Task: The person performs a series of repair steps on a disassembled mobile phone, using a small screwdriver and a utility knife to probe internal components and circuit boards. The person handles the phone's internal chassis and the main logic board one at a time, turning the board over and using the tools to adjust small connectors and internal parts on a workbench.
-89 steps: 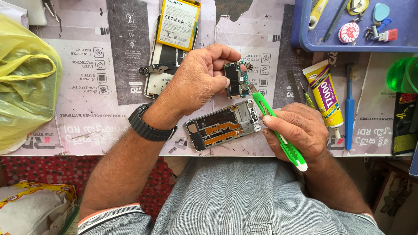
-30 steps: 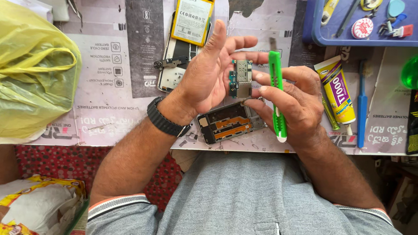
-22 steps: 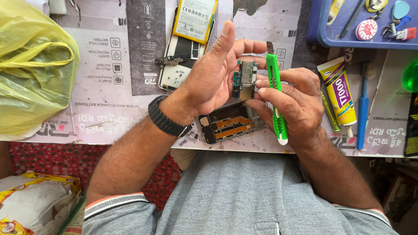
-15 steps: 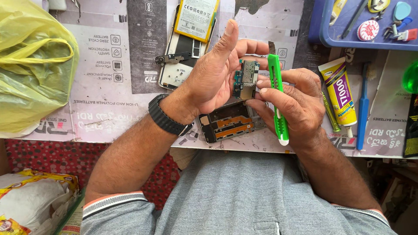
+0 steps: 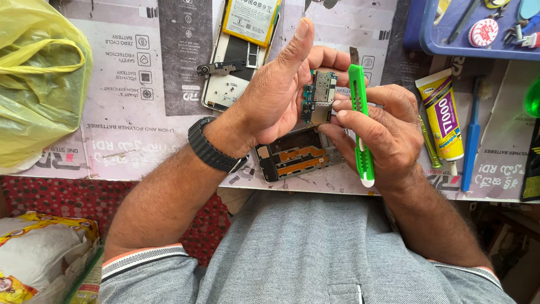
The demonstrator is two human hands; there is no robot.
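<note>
A: Hands, what state?
B: Left hand [image 5: 281,98] gripped circuit board [image 5: 319,95], thumb up. Right hand [image 5: 385,132] clenched on green cutter [image 5: 360,126], fingertips touching board.
A: Board where?
B: Above phone frame [image 5: 298,157], approx 12 o'clock.

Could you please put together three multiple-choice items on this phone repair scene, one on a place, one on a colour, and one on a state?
1. Where does the glue tube lie?
A. right of the hands
B. on the yellow bag
C. in the blue tray

2. What colour is the tool in the right hand?
A. red
B. green
C. black

3. How is the circuit board placed?
A. flat on the mat
B. inside the phone frame
C. held up in the left hand

Answers: 1 A, it rests on the mat beside the right hand; 2 B, its handle is bright green; 3 C, fingers grip it above the phone frame.
</note>
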